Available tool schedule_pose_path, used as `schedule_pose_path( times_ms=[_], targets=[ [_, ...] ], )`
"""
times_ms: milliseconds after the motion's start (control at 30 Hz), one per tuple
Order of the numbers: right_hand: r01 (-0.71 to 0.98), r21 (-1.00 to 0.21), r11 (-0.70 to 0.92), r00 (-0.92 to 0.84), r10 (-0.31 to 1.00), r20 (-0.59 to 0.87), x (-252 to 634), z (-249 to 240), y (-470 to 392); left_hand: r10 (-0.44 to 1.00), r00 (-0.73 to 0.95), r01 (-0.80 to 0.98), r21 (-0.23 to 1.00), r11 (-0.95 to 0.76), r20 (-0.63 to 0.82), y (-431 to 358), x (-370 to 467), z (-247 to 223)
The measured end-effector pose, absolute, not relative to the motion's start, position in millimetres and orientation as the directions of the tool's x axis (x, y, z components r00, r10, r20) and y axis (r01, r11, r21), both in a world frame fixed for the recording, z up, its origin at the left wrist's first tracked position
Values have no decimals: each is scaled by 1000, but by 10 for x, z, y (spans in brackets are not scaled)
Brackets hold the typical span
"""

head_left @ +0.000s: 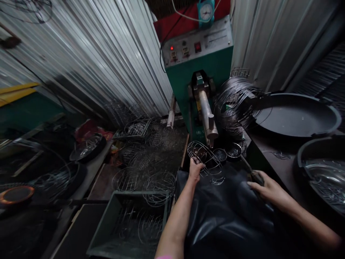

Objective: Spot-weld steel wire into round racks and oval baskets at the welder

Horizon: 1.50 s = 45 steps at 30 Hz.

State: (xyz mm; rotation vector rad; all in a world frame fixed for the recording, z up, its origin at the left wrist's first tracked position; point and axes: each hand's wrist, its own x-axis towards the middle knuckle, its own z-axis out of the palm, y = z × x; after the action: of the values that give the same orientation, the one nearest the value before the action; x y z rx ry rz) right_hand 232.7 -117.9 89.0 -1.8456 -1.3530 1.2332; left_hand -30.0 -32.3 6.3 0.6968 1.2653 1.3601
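Note:
My left hand is closed on the edge of a curved wire frame, made of looped and parallel metal wires, just below the spot-welding machine's arm. My right hand is wrapped round the dark handle of a thin tool; its kind is unclear. The tool's tip points toward a small round dish of small metal bits. Beside that dish is another round dish. A black apron covers the lap, with a few short curved wires over its top edge.
The green machine body stands ahead, its red light lit. Coiled wire and a large black pan are to the right, with another black pan nearer. At left are a green crate and several wire frames.

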Motion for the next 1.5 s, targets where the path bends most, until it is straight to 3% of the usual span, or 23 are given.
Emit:
schedule_pose_path(
  times_ms=[100, 200, 267, 467, 533, 600, 700, 767, 867, 933, 1167, 1367, 1500],
  targets=[
    [524, -730, -438, 296, 898, -326, 2429, 649, -1286, 947, -171, -341, 918, 203, -273, -613, -434, 73],
    [388, -773, -502, 191, 865, -465, 2426, 376, -1489, 927, -146, -388, 882, 267, -345, -846, -469, 61],
    [325, -811, -487, 135, 873, -469, 2372, 223, -1634, 917, -175, -367, 888, 278, -360, -922, -444, 43],
    [366, -826, -429, 54, 896, -441, 2333, 150, -1790, 916, -328, -15, 971, 239, -231, -931, -360, 95],
    [474, -816, -332, 35, 933, -359, 2391, 231, -1766, 920, -361, 144, 966, 213, -149, -932, -352, 186],
    [628, -767, -132, -32, 980, -194, 2445, 329, -1734, 922, -379, 288, 937, 196, -77, -947, -338, 300],
    [822, -548, 157, -181, 983, 10, 2477, 463, -1681, 917, -397, 427, 876, 224, -41, -991, -288, 455],
    [895, -382, 232, -232, 972, 46, 2466, 527, -1647, 913, -406, 486, 841, 237, -23, -1027, -242, 522],
    [948, -203, 246, -247, 969, 21, 2430, 589, -1612, 908, -417, 550, 805, 223, 34, -1079, -185, 575],
    [956, -159, 248, -255, 967, -26, 2406, 620, -1607, 903, -424, 572, 793, 209, 68, -1103, -168, 593],
    [946, -234, 223, -262, 954, -147, 2373, 661, -1621, 893, -438, 571, 800, 186, 105, -1121, -178, 583],
    [970, -150, 190, -214, 962, -171, 2393, 655, -1619, 896, -423, 614, 769, 178, 131, -1140, -178, 523],
    [976, -165, 144, -172, 970, -172, 2395, 670, -1619, 901, -396, 664, 732, 149, 176, -1157, -157, 497]
  ],
)
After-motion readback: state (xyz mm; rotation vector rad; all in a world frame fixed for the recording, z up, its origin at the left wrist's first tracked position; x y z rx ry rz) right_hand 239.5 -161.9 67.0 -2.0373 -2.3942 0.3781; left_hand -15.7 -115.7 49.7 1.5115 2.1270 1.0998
